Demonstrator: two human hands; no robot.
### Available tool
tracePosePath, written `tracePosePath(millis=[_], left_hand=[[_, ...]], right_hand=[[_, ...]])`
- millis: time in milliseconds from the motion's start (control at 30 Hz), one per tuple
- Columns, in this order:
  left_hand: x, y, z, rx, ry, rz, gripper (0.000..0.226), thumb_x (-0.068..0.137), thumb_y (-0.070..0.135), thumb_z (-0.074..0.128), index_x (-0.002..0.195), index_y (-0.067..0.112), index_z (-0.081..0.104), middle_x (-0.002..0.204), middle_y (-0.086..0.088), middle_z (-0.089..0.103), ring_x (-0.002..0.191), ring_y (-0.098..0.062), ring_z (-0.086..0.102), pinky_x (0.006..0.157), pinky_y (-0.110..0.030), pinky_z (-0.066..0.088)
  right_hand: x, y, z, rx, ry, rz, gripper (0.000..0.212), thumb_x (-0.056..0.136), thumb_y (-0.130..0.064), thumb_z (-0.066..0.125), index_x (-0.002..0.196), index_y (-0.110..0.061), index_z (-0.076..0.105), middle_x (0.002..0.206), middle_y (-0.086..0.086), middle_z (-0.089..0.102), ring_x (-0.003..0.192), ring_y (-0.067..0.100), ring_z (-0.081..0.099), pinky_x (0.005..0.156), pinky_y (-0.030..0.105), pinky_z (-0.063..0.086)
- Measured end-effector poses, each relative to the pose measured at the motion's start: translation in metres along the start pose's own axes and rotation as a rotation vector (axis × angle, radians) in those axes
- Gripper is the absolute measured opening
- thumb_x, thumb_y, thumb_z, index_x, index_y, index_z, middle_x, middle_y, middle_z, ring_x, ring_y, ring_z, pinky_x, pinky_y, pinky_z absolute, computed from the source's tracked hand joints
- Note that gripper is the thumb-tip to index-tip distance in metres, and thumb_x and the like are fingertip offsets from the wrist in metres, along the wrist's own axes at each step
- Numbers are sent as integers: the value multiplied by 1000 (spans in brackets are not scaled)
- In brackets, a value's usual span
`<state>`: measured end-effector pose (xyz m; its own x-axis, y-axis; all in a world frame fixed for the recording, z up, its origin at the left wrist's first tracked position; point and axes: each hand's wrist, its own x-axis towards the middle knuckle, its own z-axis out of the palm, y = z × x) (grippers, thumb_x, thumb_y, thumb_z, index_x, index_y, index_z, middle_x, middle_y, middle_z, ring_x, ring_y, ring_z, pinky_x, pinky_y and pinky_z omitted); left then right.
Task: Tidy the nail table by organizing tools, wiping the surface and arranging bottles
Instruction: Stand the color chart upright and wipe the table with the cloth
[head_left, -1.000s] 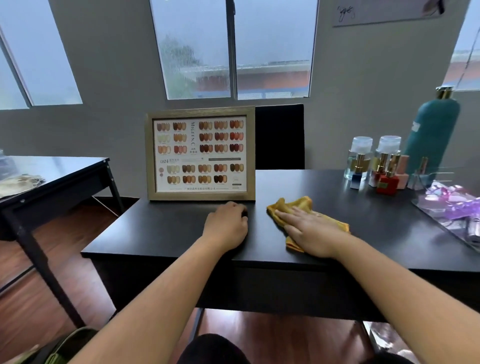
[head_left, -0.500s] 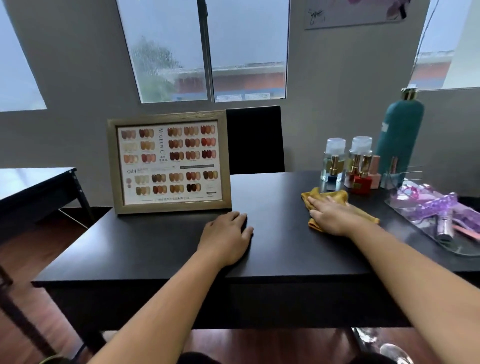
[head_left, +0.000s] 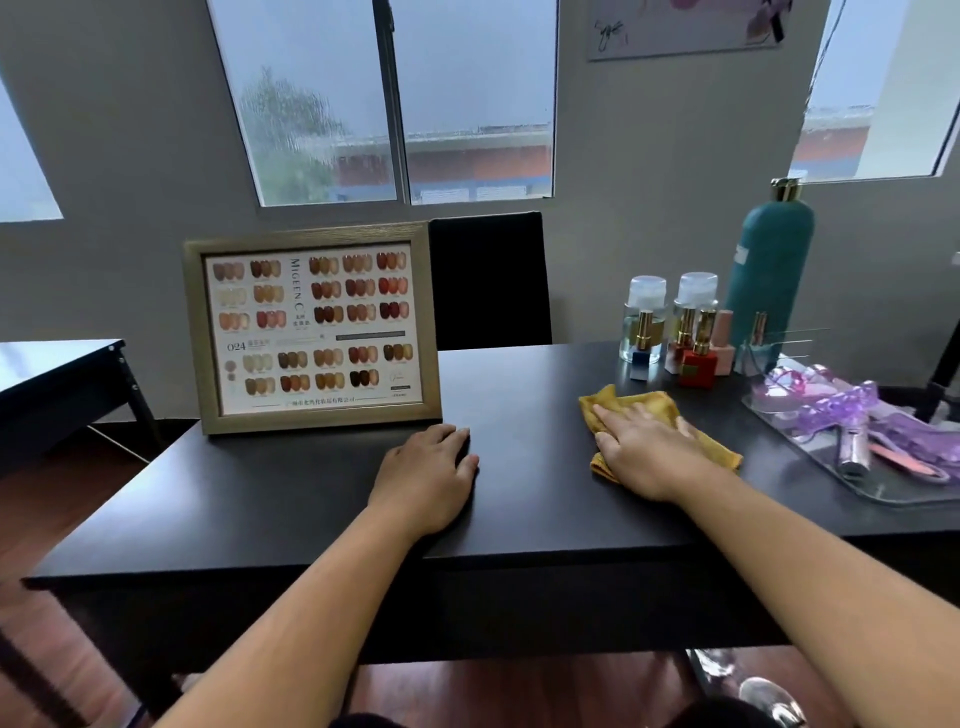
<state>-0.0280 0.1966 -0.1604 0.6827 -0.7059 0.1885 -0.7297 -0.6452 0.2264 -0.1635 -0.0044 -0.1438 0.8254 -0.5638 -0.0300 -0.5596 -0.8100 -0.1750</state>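
While my left hand (head_left: 426, 473) is resting loose on the black table (head_left: 311, 493), I am pressing my right hand (head_left: 644, 452), fingers straight, onto the yellow cloth (head_left: 644, 400).

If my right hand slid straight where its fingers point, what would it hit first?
Likely nothing on the table: the right hand on the yellow cloth points past the bottles toward the black chair back.
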Motion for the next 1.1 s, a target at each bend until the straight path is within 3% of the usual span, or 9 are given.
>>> tracePosePath(millis=[100, 200, 533, 700, 867, 1033, 1100], left_hand=[[0, 1, 0, -4, 2, -1, 49, 97, 40, 31, 143, 23, 35, 150, 3, 33, 137, -18, 30, 107, -37, 26], [0, 3, -1, -19, 7, -3, 44, 97, 36, 32, 137, 20, 42, 146, 1, 39, 133, -19, 34, 105, -36, 28], [-6, -14, -19, -233, 22, -101, 36, 94, 20, 44, 127, 17, 57, 135, -3, 54, 124, -23, 48, 104, -34, 38], [-24, -46, -30, -142, 54, -183, 38, 93, 18, 44, 130, 18, 55, 135, -6, 54, 124, -26, 48, 103, -39, 40], [-40, -61, -31, -163, 77, -163, 41, 94, 16, 44, 135, 14, 49, 142, -3, 47, 131, -20, 41, 110, -33, 32], [-44, -63, -37, -222, 79, -174, 45, 88, 8, 43, 132, 14, 52, 139, -5, 51, 129, -20, 45, 107, -29, 33], [-46, -64, -41, -257, 73, -177, 43, 89, 9, 44, 130, 14, 54, 136, -5, 54, 127, -19, 47, 104, -26, 33]], right_hand=[[-9, -8, 6, -2, 22, 147, 58, 98, -38, 18, 153, -21, 8, 162, 4, 2, 149, 24, 1, 117, 55, 0], [-17, -21, 8, 6, 6, 131, 59, 98, -38, 18, 153, -18, 5, 162, 7, -1, 149, 26, -2, 118, 53, -2], [-50, -93, 21, -44, -45, -313, 58, 100, -40, 20, 153, -22, 5, 162, 4, -1, 149, 20, -3, 118, 42, 0], [-55, -128, 28, -44, -68, -439, 57, 100, -39, 18, 153, -23, 5, 162, 4, -1, 149, 20, -3, 118, 42, -1], [-55, -148, 31, -42, -87, -593, 55, 100, -37, 20, 153, -26, 7, 162, -1, -1, 149, 17, -2, 119, 42, 0], [-52, -148, 30, -30, -110, -658, 55, 100, -42, 20, 153, -30, 8, 162, -4, 0, 148, 14, -2, 120, 41, 1], [-51, -144, 29, 77, -120, -686, 54, 100, -47, 22, 151, -34, 13, 161, -7, 8, 148, 12, 4, 120, 39, 4]])
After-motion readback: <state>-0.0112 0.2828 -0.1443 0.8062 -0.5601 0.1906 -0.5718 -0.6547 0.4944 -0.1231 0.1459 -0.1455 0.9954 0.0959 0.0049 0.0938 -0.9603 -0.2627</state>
